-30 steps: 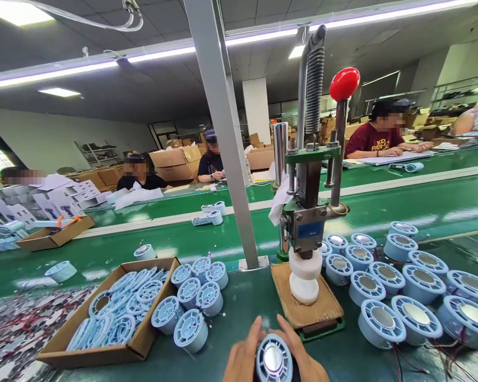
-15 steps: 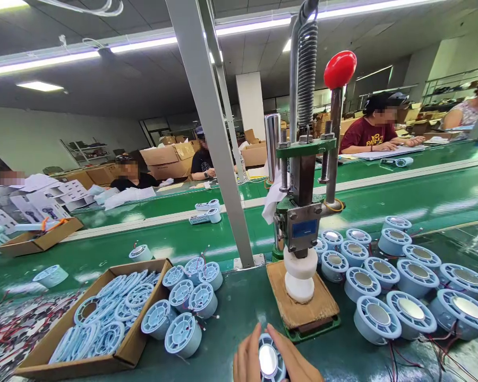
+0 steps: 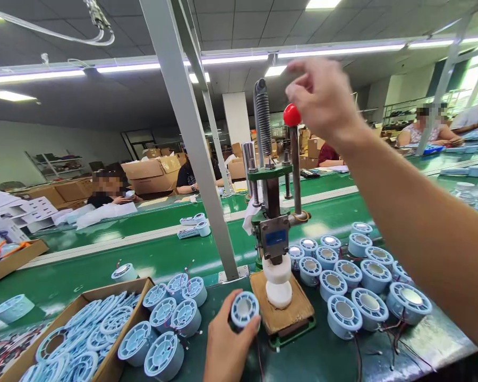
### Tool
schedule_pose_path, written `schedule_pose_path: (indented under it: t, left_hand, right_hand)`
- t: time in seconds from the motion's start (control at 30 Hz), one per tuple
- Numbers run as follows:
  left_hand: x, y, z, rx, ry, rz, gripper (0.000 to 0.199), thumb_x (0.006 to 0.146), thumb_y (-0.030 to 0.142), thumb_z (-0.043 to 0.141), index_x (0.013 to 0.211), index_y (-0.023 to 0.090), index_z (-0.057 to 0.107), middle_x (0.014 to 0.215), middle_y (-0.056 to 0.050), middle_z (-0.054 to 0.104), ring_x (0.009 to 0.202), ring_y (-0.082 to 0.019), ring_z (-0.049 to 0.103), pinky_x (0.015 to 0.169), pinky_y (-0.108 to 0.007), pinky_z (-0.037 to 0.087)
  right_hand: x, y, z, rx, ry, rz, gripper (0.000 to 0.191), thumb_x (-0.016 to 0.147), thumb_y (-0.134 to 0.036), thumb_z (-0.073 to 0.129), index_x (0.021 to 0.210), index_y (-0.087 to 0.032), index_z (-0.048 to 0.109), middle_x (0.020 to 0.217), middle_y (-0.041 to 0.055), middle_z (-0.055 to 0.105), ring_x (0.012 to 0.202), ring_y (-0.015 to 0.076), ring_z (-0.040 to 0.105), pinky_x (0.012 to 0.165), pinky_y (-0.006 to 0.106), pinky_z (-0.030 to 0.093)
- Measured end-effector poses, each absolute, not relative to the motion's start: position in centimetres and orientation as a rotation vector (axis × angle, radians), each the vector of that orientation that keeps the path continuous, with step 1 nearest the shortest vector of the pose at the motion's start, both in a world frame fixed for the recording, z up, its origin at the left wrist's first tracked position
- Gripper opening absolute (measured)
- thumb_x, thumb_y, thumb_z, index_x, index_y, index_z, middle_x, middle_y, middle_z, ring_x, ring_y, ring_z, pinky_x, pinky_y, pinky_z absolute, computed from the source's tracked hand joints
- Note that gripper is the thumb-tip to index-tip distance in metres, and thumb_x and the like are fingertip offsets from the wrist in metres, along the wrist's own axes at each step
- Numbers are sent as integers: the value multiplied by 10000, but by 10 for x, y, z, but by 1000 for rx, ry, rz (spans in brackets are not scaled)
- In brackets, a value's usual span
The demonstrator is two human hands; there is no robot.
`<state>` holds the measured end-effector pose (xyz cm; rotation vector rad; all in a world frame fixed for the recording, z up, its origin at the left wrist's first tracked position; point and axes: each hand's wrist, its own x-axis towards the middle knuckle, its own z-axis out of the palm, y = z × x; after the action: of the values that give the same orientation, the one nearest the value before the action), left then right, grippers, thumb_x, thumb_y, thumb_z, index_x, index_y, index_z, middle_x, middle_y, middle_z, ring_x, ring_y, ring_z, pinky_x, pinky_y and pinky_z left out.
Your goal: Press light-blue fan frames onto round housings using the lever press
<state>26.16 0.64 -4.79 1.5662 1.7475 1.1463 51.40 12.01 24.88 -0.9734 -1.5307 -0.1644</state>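
Observation:
My left hand [image 3: 231, 337] grips a light-blue round fan housing [image 3: 245, 309] between thumb and fingers. A silvery disc sits in the housing's middle, and a dark wire hangs below it. This hand is just left of the hand press [image 3: 276, 233]. My right hand [image 3: 321, 95] is raised beside the red knob [image 3: 292, 115] on the press lever. Its fingers are bent but apart, slightly blurred, with nothing seen in them; I cannot tell whether it touches the knob. Two white round blocks, the upper one [image 3: 276, 269] and lower one [image 3: 279, 294], stand over the press's wooden base [image 3: 290, 318].
Several blue housings with metal discs [image 3: 344, 315] stand right of the press. Several open housings [image 3: 164, 355] stand at left, beside a cardboard box [image 3: 117, 345] of blue rings. A grey post [image 3: 199, 148] rises behind. Co-workers sit across the green conveyor [image 3: 139, 233].
My hands have parted. The left has shifted up and left with the housing, closer to the press base. My right hand has let go of the housing and risen to the lever's knob.

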Motion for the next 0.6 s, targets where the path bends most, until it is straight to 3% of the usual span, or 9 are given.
schedule_pose_path:
  t: [0.03,0.1,0.17,0.4,0.53,0.6]
  left_hand:
    - [268,17,-39,1574,1701,1154,569,665,403,677,1178,164,615,1163,-102,712,1069,-294,652,979,-408,478]
    - [286,36,-28,1597,1566,1176,558,662,359,712,1176,163,617,1158,-106,710,1052,-286,653,968,-408,478]
    - [305,49,-28,1600,1389,1207,536,663,295,726,1172,162,619,1142,-104,713,1019,-270,658,938,-385,488]
    - [330,60,-46,1584,1223,1214,415,687,232,730,1092,159,671,1030,-80,741,943,-244,659,860,-342,501]
    - [329,54,-54,1594,1209,1270,530,719,229,716,1234,201,590,1216,-56,679,1104,-234,610,987,-344,440]
    - [330,51,-59,1596,1179,1308,664,709,198,723,1333,238,500,1332,-39,613,1202,-224,562,1053,-341,396]
  right_hand:
    - [510,137,255,-966,-1521,-71,294,969,-143,382,1196,-111,564,920,23,656,769,87,645,804,256,541]
    - [501,161,252,-882,-1489,96,346,982,-134,244,1075,-91,574,719,-32,613,445,31,524,501,154,461]
    - [497,170,242,-742,-1429,255,353,972,-135,228,981,-104,580,631,-66,565,349,18,440,391,142,354]
    - [497,167,240,-604,-1413,417,332,967,-106,273,974,-105,605,605,-95,577,365,19,491,382,144,322]
    - [499,145,239,-650,-1321,457,334,957,-88,292,1028,-71,618,628,-77,546,387,25,477,433,162,377]
    - [510,120,230,-615,-1340,456,319,966,-102,317,1090,-73,610,743,-44,581,498,30,540,523,173,449]
